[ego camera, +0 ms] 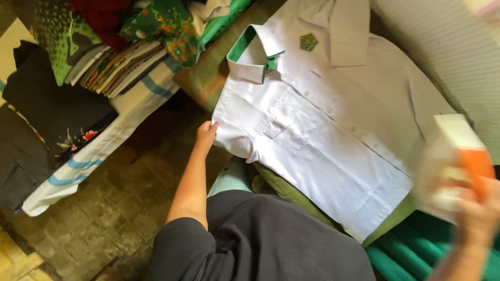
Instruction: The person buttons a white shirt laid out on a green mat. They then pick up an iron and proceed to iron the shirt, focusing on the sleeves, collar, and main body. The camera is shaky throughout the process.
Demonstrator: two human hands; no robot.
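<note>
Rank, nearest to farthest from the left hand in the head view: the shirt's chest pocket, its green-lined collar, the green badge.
From the left hand:
1. Chest pocket, just right of the hand, mid-shirt.
2. Green-lined collar, up and right.
3. Green badge, farthest, beyond the collar near the top.

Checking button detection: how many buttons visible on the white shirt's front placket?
4 on the white shirt: one near the collar, then down the placket. Lower ones may be hidden or too faint.
</note>
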